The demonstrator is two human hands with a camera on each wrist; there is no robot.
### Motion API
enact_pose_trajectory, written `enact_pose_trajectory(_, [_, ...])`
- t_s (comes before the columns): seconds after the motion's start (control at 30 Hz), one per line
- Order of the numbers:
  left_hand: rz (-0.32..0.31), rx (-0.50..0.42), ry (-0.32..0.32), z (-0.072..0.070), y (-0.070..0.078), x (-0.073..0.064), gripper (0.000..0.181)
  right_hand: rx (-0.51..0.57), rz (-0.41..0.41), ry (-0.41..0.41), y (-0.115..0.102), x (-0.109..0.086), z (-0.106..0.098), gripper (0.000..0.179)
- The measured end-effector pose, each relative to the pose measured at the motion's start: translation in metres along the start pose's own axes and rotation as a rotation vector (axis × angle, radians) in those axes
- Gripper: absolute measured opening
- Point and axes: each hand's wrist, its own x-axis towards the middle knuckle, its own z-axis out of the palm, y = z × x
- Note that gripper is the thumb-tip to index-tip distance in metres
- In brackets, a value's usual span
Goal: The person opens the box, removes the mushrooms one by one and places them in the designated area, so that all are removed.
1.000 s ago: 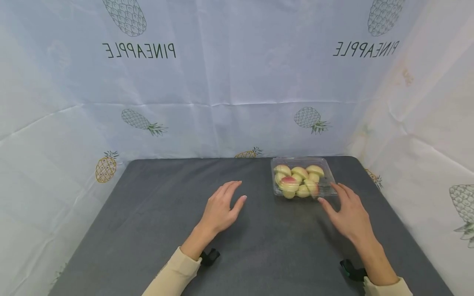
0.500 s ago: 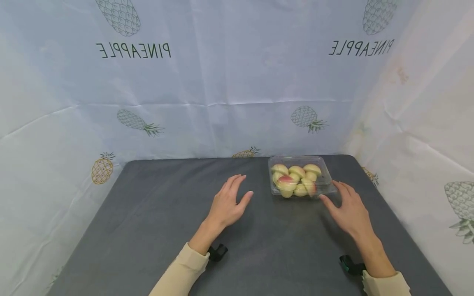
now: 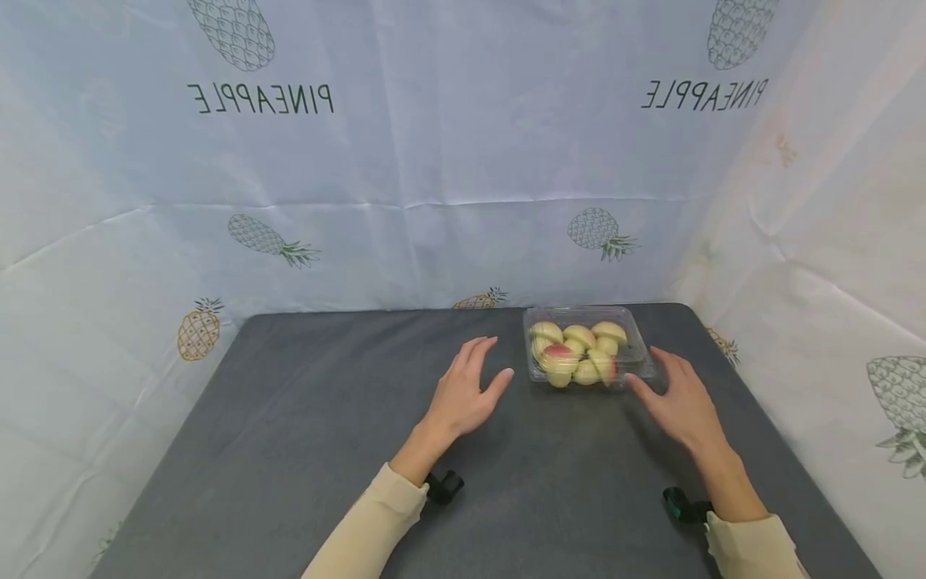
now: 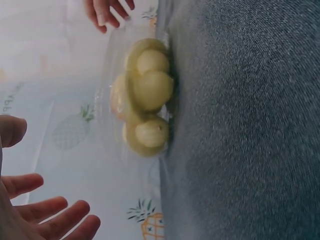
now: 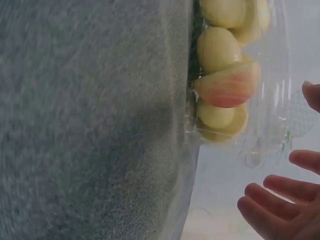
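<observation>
A clear plastic clamshell box stands at the back right of the table. Inside it lie several pale yellow, mushroom-shaped pieces, some with a red blush; their exact kind is unclear. My right hand is at the box's near right corner, thumb and fingers spread; whether it touches the plastic cannot be told. My left hand hovers over the table left of the box, apart from it, with its fingers spread and nothing held. In the left wrist view the left fingers are apart from the box.
The dark grey cloth-covered table spreads out under both arms. A white curtain with pineapple prints hangs behind the box and along both sides. Black wrist camera mounts sit at the wrists.
My left hand has moved right and slightly forward, nearer to the box. The right hand has shifted only a little. The box has stayed in place while the head view shifted slightly.
</observation>
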Motion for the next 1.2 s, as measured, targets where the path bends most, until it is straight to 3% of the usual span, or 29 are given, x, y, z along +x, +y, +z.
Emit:
enact_pose_trajectory(0.6, [-0.086, -0.029, -0.113, 0.01, 0.002, 0.028, 0.067, 0.058, 0.008, -0.104, 0.014, 0.027, -0.006, 0.086])
enact_pose_trajectory(1.2, [-0.183, -0.097, -0.219, 0.04, 0.004, 0.045, 0.076, 0.142, 0.069, -0.22, 0.019, 0.035, -0.003, 0.096])
